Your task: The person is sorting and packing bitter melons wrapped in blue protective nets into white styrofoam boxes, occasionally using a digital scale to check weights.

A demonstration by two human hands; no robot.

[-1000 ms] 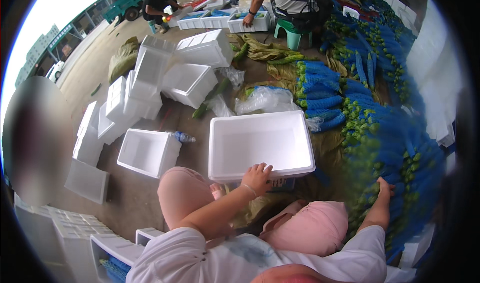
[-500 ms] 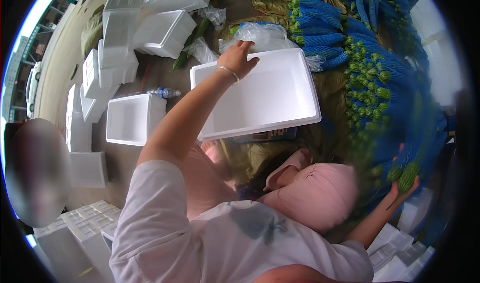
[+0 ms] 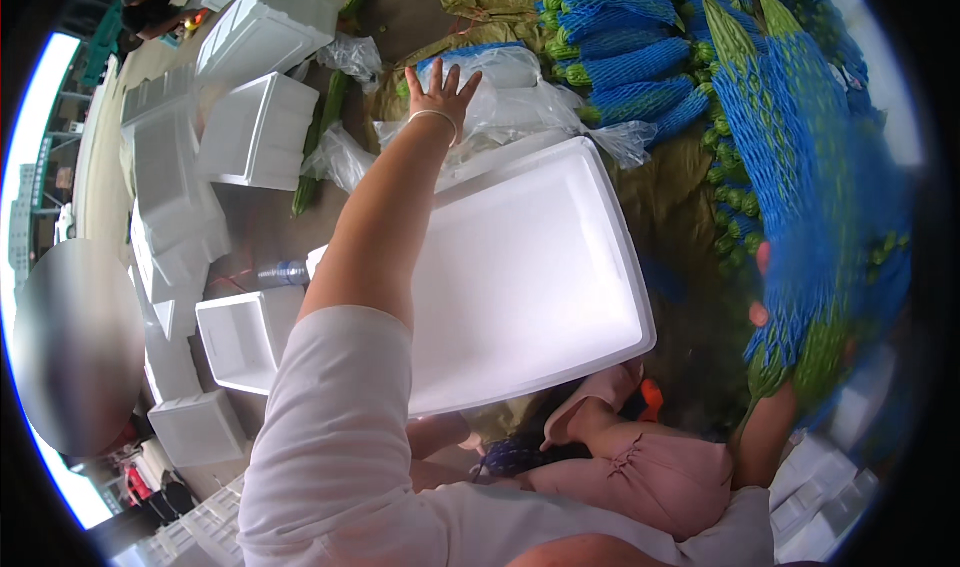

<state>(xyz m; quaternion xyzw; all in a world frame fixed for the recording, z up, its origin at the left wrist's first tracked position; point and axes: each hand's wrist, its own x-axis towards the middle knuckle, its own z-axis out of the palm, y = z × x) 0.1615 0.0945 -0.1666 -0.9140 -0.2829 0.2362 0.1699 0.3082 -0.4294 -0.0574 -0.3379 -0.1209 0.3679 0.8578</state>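
A white foam box (image 3: 540,277) with nothing inside stands open in front of my knees. Above its far left corner, my left hand (image 3: 438,102) reaches out with fingers spread and holds nothing. It is over or against clear plastic bags (image 3: 510,92) lying beyond the box; whether it touches them I cannot tell. On the right, my right hand (image 3: 762,292) grips long green bitter melons (image 3: 790,157) in blue mesh sleeves, raised with their tips pointing away. Part of that hand is hidden behind the netting.
More blue-netted bitter melons (image 3: 635,72) lie in rows at the far right on brown sheeting (image 3: 660,182). White foam boxes (image 3: 262,132) crowd the left, near a plastic bottle (image 3: 283,273). A person (image 3: 155,7) is at the far left. Foam pieces (image 3: 815,487) lie behind my right arm.
My left hand has moved off the box's rim, farther out, and spread its fingers. My right hand has lifted netted bitter melons into view. The whole view has shifted.
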